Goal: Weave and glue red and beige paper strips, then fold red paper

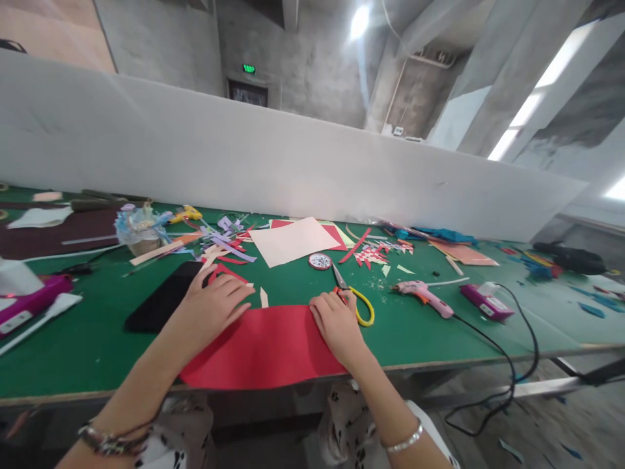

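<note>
A sheet of red paper (273,345) lies at the front edge of the table, its near side bending slightly past the edge. My left hand (215,303) is closed over the sheet's far left corner, with its fingertips pointing right. At the far right corner, the curled fingers of my right hand (336,322) grip the paper's edge. Scissors (364,306) with yellow and orange handles lie just beyond my right hand, partly covered by it. A black phone or tablet (159,303) lies beside my left wrist.
A pink glue gun (424,296) and a purple power box (487,301) with a black cord sit at the right. Pale paper (293,241), red-and-white woven scraps (374,254) and a round pin case (319,261) lie farther back. A white board (273,156) rises behind.
</note>
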### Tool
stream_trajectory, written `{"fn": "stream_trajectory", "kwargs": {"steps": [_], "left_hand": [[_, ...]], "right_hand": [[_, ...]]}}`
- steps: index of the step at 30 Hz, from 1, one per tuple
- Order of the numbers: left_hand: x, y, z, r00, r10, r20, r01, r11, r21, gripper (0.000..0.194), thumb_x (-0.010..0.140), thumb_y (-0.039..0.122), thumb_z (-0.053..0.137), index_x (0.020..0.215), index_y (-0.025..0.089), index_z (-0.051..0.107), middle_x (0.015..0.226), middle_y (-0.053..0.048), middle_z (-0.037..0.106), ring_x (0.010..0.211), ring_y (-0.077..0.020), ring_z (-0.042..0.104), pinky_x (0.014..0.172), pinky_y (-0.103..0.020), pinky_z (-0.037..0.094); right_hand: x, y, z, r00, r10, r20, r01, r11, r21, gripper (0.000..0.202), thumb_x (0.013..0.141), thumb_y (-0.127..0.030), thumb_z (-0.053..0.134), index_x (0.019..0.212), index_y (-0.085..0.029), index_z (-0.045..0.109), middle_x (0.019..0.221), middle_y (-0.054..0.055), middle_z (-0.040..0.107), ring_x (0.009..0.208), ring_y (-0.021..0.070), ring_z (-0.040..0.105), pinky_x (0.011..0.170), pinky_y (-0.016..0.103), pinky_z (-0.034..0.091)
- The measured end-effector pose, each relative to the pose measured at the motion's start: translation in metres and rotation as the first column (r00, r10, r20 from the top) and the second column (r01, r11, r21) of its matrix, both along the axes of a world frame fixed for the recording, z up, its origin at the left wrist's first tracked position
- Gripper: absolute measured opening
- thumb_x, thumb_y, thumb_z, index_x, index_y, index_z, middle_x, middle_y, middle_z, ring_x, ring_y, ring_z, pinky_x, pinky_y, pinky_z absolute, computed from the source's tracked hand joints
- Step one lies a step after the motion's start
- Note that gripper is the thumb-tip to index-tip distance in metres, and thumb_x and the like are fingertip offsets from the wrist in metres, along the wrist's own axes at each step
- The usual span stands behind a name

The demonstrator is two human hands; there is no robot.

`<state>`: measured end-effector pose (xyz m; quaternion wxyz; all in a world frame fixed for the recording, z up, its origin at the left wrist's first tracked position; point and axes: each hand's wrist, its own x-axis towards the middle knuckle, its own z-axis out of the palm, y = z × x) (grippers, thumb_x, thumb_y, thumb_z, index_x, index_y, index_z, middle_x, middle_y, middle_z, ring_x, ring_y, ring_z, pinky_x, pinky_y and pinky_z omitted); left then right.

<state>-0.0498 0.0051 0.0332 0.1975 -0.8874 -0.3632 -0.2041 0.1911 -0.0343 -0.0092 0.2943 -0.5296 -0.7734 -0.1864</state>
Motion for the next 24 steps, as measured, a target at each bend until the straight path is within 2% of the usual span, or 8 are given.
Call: {"fn": "stream_trajectory", "kwargs": {"steps": [2, 3, 6, 9, 12, 14, 18, 24], "left_hand": [[0.014, -0.008, -0.004, 1.000, -0.003, 0.010, 0.002, 1.000, 0.031, 0.031, 0.091, 0.025, 0.030, 0.104, 0.022, 0.058, 0.096, -0.006, 0.067, 0.094, -0.0208, 0.058, 0.097, -0.045, 0.021], [0.023, -0.012, -0.006, 0.999, -0.033, 0.015, 0.032, 0.999, 0.028, 0.032, 0.091, 0.022, 0.029, 0.103, 0.022, 0.058, 0.092, -0.005, 0.067, 0.090, -0.0195, 0.059, 0.097, -0.044, 0.022], [0.048, -0.023, -0.013, 0.994, -0.112, 0.010, 0.113, 0.991, -0.073, 0.030, 0.089, 0.017, 0.029, 0.086, 0.019, 0.059, 0.070, 0.000, 0.065, 0.069, -0.0155, 0.060, 0.094, -0.040, 0.028], [0.061, -0.027, -0.018, 0.993, -0.117, 0.026, 0.117, 0.993, -0.008, 0.032, 0.086, 0.013, 0.029, 0.068, 0.017, 0.055, 0.060, 0.000, 0.061, 0.058, -0.0143, 0.057, 0.081, -0.035, 0.036], [0.061, -0.025, -0.019, 0.991, -0.133, 0.026, 0.131, 0.988, 0.079, 0.029, 0.084, 0.012, 0.033, 0.062, 0.018, 0.051, 0.053, 0.001, 0.058, 0.050, -0.0133, 0.053, 0.062, -0.029, 0.036], [0.058, -0.022, -0.019, 0.990, -0.142, 0.019, 0.139, 0.985, 0.100, 0.028, 0.082, 0.012, 0.036, 0.059, 0.018, 0.049, 0.050, 0.002, 0.056, 0.046, -0.0124, 0.050, 0.056, -0.028, 0.033], [0.053, -0.019, -0.018, 0.990, -0.141, 0.033, 0.133, 0.978, 0.161, 0.027, 0.081, 0.012, 0.037, 0.058, 0.019, 0.049, 0.047, 0.003, 0.055, 0.044, -0.0110, 0.046, 0.056, -0.027, 0.032], [0.038, -0.011, -0.012, 0.994, -0.108, 0.006, 0.104, 0.970, 0.221, 0.029, 0.080, 0.011, 0.036, 0.057, 0.019, 0.050, 0.046, 0.005, 0.055, 0.042, -0.0105, 0.044, 0.056, -0.026, 0.033]], "right_hand": [[-0.007, 0.000, -0.001, 1.000, 0.006, 0.020, -0.006, 1.000, 0.012, 0.022, 0.091, -0.018, 0.035, 0.079, -0.020, 0.053, 0.072, -0.001, 0.058, 0.071, 0.0139, 0.048, 0.078, 0.033, 0.023], [-0.011, -0.001, -0.001, 0.999, 0.023, 0.029, -0.023, 1.000, 0.016, 0.021, 0.091, -0.019, 0.036, 0.079, -0.020, 0.053, 0.072, -0.001, 0.057, 0.071, 0.0140, 0.048, 0.076, 0.032, 0.023], [-0.022, -0.003, 0.002, 0.996, 0.081, 0.044, -0.081, 0.997, 0.016, 0.018, 0.091, -0.021, 0.039, 0.079, -0.020, 0.053, 0.071, -0.001, 0.056, 0.071, 0.0140, 0.046, 0.074, 0.032, 0.022], [-0.027, -0.006, 0.006, 0.994, 0.109, 0.031, -0.108, 0.994, -0.007, 0.018, 0.091, -0.025, 0.041, 0.079, -0.020, 0.053, 0.072, -0.002, 0.055, 0.071, 0.0134, 0.046, 0.072, 0.031, 0.022], [-0.027, -0.006, 0.009, 0.990, 0.139, 0.014, -0.139, 0.990, -0.008, 0.021, 0.091, -0.026, 0.039, 0.077, -0.020, 0.053, 0.070, -0.002, 0.055, 0.071, 0.0130, 0.045, 0.069, 0.030, 0.020], [-0.025, -0.005, 0.009, 0.987, 0.161, 0.001, -0.161, 0.987, 0.005, 0.024, 0.092, -0.025, 0.038, 0.075, -0.019, 0.053, 0.069, -0.002, 0.055, 0.070, 0.0128, 0.045, 0.068, 0.030, 0.020], [-0.020, -0.004, 0.011, 0.984, 0.173, -0.044, -0.172, 0.985, 0.031, 0.025, 0.092, -0.024, 0.037, 0.074, -0.019, 0.053, 0.069, -0.002, 0.055, 0.069, 0.0125, 0.044, 0.067, 0.031, 0.018], [0.000, -0.001, 0.014, 0.991, 0.109, -0.083, -0.106, 0.993, 0.043, 0.028, 0.092, -0.026, 0.036, 0.073, -0.020, 0.054, 0.069, -0.002, 0.055, 0.069, 0.0121, 0.045, 0.068, 0.031, 0.019]]}}
